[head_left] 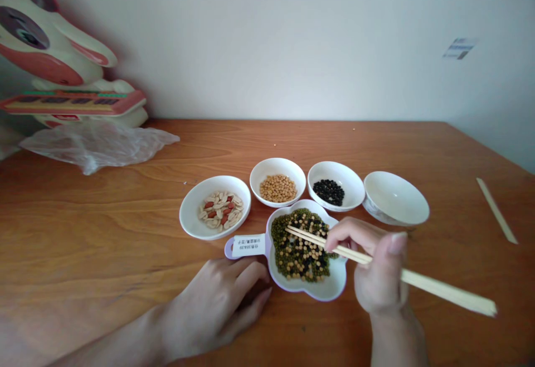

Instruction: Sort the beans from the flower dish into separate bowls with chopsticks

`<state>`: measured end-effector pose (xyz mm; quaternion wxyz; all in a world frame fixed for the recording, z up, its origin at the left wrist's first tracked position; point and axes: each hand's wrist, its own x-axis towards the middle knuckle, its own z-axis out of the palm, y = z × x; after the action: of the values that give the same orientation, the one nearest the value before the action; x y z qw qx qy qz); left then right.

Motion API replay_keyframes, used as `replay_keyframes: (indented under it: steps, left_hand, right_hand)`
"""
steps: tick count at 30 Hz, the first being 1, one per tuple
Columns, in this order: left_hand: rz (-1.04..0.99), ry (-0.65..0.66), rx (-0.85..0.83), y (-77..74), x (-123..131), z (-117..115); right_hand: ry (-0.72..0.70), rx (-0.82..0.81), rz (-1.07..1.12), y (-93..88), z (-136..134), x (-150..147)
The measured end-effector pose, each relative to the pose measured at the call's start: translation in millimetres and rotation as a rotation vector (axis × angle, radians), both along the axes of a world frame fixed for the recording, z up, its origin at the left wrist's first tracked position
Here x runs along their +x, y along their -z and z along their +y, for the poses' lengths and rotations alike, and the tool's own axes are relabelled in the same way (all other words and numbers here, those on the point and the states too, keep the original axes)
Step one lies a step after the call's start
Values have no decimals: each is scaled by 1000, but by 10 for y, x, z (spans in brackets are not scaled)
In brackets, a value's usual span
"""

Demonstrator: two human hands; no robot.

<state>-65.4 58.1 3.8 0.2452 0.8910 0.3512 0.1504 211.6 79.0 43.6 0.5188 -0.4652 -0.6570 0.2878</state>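
Observation:
My right hand [376, 269] is closed around a pair of wooden chopsticks [438, 288], whose tips reach into the mixed beans [298, 244] in a white flower-shaped dish [330, 289]. My left hand [221, 305] rests on the table beside that dish's labelled handle [246, 245], fingers loosely curled and touching the dish's left rim. Behind the dish stand a bowl of peanuts [215, 207], a bowl of yellow beans [278, 182], a bowl of black beans [335, 186] and an empty white bowl [395, 198].
A wooden table [104, 233] runs to a pale wall. At the back left are crumpled clear plastic [98, 144] and a cartoon-animal toy [54, 60]. A paper chopstick sleeve [497, 211] lies at the right edge. A few stray beans lie behind the bowls.

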Motion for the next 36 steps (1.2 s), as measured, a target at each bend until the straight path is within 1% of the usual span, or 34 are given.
replay_keyframes:
  steps: [2, 4, 8, 12, 16, 23, 31, 36]
  left_hand:
    - [2, -1, -2, 8, 4, 4]
    - [7, -6, -2, 16, 7, 8]
    - [15, -9, 1, 10, 3, 8]
    - [22, 0, 6, -8, -1, 6]
    - [26, 4, 8, -13, -2, 6]
    - [15, 4, 2, -13, -5, 3]
    - [21, 3, -11, -14, -10, 4]
    - [28, 4, 1, -7, -10, 2]
  right_hand:
    - [-44, -1, -10, 36, -5, 15]
    - [-24, -4, -5, 43, -16, 48]
    - [42, -26, 16, -12, -55, 99]
    - [62, -19, 20, -36, -68, 98]
    - [54, -40, 22, 9, -37, 91]
    - [65, -13, 18, 56, 7, 72]
    - [94, 31, -11, 3, 12, 43]
    - [137, 23, -5, -44, 14, 2]
